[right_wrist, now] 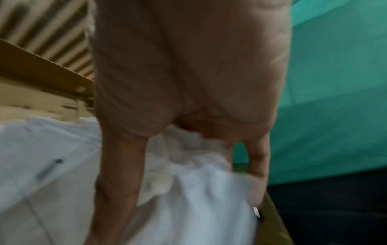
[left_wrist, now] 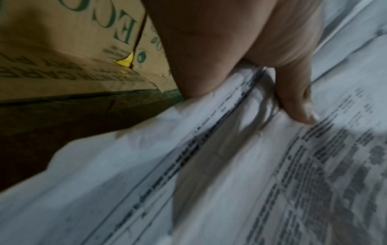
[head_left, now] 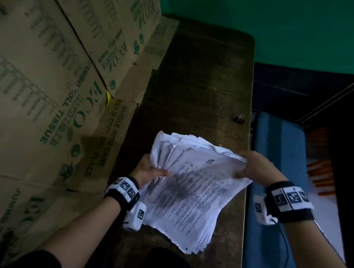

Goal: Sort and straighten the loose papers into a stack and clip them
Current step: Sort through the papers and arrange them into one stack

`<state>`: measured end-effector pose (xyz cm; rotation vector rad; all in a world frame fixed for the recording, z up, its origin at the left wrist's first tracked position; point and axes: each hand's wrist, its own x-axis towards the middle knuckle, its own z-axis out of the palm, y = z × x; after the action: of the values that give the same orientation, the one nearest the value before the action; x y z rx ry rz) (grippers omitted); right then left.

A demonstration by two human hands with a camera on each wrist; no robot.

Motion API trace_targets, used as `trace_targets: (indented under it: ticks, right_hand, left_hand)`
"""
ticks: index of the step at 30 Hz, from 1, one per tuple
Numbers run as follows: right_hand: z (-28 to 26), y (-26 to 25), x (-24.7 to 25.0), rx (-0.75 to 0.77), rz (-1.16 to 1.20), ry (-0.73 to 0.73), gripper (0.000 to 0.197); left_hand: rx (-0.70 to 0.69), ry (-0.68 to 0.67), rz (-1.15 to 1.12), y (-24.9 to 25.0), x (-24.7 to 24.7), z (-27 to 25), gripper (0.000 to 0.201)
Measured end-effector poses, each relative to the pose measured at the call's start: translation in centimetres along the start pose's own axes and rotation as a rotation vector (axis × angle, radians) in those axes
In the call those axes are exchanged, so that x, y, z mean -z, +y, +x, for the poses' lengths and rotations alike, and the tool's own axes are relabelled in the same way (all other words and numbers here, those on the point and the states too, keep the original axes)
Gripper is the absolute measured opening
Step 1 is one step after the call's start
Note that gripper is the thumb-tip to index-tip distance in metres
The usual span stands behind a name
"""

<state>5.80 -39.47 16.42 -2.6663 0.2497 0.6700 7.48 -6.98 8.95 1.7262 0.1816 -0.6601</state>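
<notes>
Cardboard (head_left: 56, 79), printed in green and creased into flaps, fills the space left of the table (head_left: 199, 76) and leans up against its long edge; much of the lettering is blurred, and a scrap of yellow shows at one seam. Dark, worn wood makes up the table, a narrow top with rounded far corners, its near end hidden under the papers and the person's arms. Right of the table lies a blue padded surface (head_left: 280, 141), cut off by the right arm, and beyond the table a green wall.

White printed papers (head_left: 191, 189) sit over the near half of the table, a thick, ragged sheaf with sheets fanned out of line and crumpled at the far edge. Whether the sheaf rests on the table or is lifted off it cannot be told. The print is too smeared to read in any view.

At the left edge of the sheaf the left hand (head_left: 148, 169) holds several sheets, thumb (left_wrist: 297, 102) pressed flat on the top page, fingers hidden beneath. At the far right corner the right hand (head_left: 255, 166) pinches the bunched corner, thumb on top; the right wrist view is badly blurred.

Near the right edge of the table, beyond the papers and well apart from them, stands a small black binder clip (head_left: 239, 119) with wire handles raised.
</notes>
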Motion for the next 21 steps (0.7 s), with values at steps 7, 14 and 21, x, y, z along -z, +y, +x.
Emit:
trace_targets:
  ticks: [7, 14, 21]
  right_hand:
    - [-1.5, 3.1, -6.5, 0.065, 1.283, 0.028, 0.059]
    - [-0.6, -1.1, -7.9, 0.009, 1.667, 0.19, 0.058]
    - [-3.0, -5.6, -1.6, 0.317, 1.474, 0.713, 0.021]
  left_hand:
    - [-0.125, -0.011, -0.221, 0.7, 1.6, -0.8, 0.049]
    - [-0.183, 0.143, -0.26, 2.7, 1.5, 0.1, 0.042]
    - [-0.423, 0.427, -0.327, 6.8, -1.5, -2.2, 0.023]
